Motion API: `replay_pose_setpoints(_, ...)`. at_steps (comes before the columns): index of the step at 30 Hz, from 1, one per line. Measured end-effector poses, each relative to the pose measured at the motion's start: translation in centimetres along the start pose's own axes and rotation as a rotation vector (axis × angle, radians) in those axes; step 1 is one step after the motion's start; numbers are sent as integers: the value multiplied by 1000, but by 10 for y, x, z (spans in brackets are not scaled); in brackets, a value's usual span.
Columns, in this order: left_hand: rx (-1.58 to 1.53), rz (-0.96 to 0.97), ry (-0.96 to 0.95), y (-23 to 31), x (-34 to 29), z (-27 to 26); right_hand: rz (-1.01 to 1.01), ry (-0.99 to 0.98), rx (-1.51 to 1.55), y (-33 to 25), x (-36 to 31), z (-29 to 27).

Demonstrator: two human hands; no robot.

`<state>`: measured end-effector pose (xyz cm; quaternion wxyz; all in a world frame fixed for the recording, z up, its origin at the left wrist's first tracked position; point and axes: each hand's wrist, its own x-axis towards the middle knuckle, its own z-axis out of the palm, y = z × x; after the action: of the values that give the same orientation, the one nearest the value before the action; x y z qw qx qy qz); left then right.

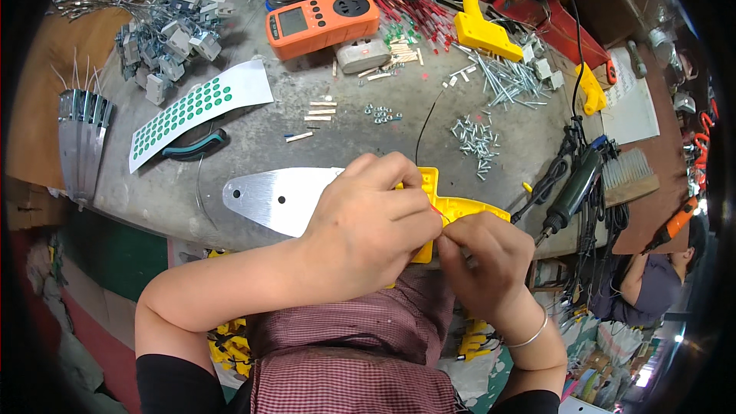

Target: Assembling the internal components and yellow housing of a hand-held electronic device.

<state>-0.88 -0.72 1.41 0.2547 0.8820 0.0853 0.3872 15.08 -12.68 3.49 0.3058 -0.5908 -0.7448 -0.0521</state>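
A yellow plastic handle shell (477, 205) lies at the table's near edge, its hollow side up. From its left side a pale metal blade (280, 199) with two dark holes reaches out flat. My left hand (376, 218) bends over the shell, covering its middle, with thumb and fingers pinched together. Its fingertips meet those of my right hand (491, 257), also closed in a pinch. A bit of red wire (435, 210) shows between them; who grips it is partly hidden. A thin black wire (426, 132) rises from the shell.
Screws (475, 142), nuts (381, 113) and small white sticks (320, 111) lie beyond my hands. An orange meter (323, 23) stands behind. At right are a dark green power screwdriver (573, 188) and brush (630, 172); at left, pliers (195, 146) and a sticker sheet (249, 84).
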Motion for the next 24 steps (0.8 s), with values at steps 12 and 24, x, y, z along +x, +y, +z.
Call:
replay_pose_setpoints(12,46,-7,-51,5,-2,3,52,-257,-114,0,-6,-2)
replay_pose_setpoints(24,106,50,-1,-4,-13,11,589,-461,437,-4,-12,-17)
